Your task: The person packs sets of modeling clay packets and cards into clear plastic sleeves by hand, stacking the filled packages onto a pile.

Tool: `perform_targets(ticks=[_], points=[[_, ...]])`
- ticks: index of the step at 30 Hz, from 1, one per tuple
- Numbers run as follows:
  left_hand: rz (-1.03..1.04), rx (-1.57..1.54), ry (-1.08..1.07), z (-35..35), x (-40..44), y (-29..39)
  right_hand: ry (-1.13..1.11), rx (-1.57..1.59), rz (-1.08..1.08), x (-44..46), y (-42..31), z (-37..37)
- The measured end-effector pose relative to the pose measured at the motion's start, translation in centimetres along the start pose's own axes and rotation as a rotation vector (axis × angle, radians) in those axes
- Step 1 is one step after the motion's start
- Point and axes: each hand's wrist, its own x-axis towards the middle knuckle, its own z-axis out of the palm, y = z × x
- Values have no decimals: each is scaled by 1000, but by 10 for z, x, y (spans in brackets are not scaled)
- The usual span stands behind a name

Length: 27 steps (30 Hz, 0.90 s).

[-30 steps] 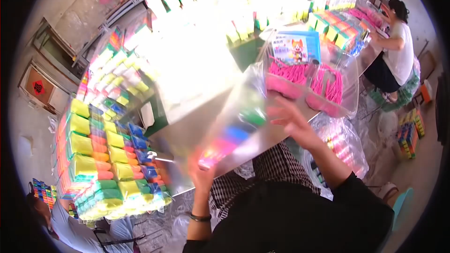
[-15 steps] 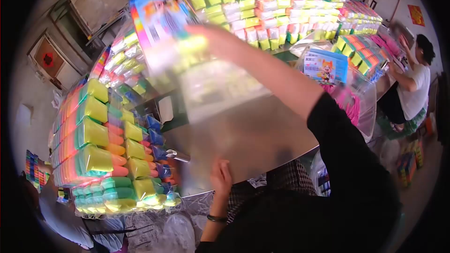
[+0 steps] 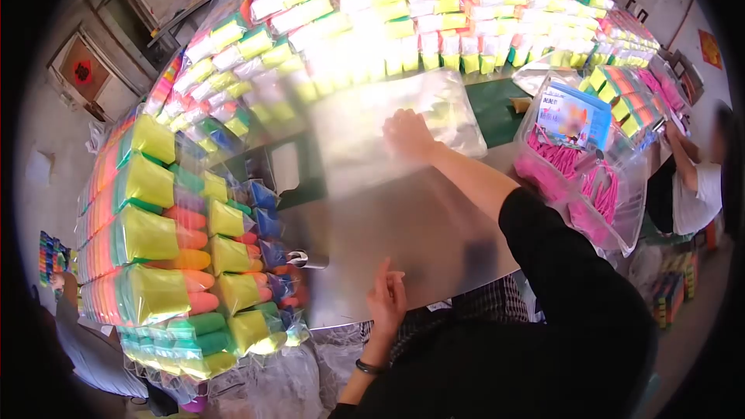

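Note:
My right hand [image 3: 409, 136] reaches forward onto a flat stack of clear plastic bags [image 3: 458, 112]; its fingers are bent down over the top bag, and whether they pinch it is hidden by blur. Near the front edge of the metal table [image 3: 403, 225], my left hand [image 3: 387, 296] is raised with the index finger stretched out and nothing in it. Left of it stand piled clear packs of yellow, orange, green and blue pieces [image 3: 155, 237], with a shiny metal tube [image 3: 306, 259] beside them.
Rows of bright packs [image 3: 434, 8] line the far side. At the right, a clear bin [image 3: 628, 221] holds pink strands [image 3: 594, 194] and a blue printed card [image 3: 570, 115]. A co-worker [image 3: 696, 194] sits far right, another person [image 3: 97, 349] is lower left.
The filled pack with a printed card, earlier in my hands and then carried forward left, has left my right hand. That hand has moved back onto the bag stack. My left hand stays near the table edge.

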Motion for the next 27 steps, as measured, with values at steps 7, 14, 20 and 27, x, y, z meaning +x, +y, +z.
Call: perform_targets(ticks=[7, 14, 20, 27], points=[[-84, -226, 116, -3, -4, -9, 23, 921, -47, 5, 36, -19], [220, 27, 28, -50, 50, 54, -228, 152, -372, -223, -36, -57], [543, 675, -268, 8, 47, 17, 61, 373, -271, -323, -75, -72], [503, 842, -178, -2, 59, -33, -69, 339, -215, -309, -54, -77]])
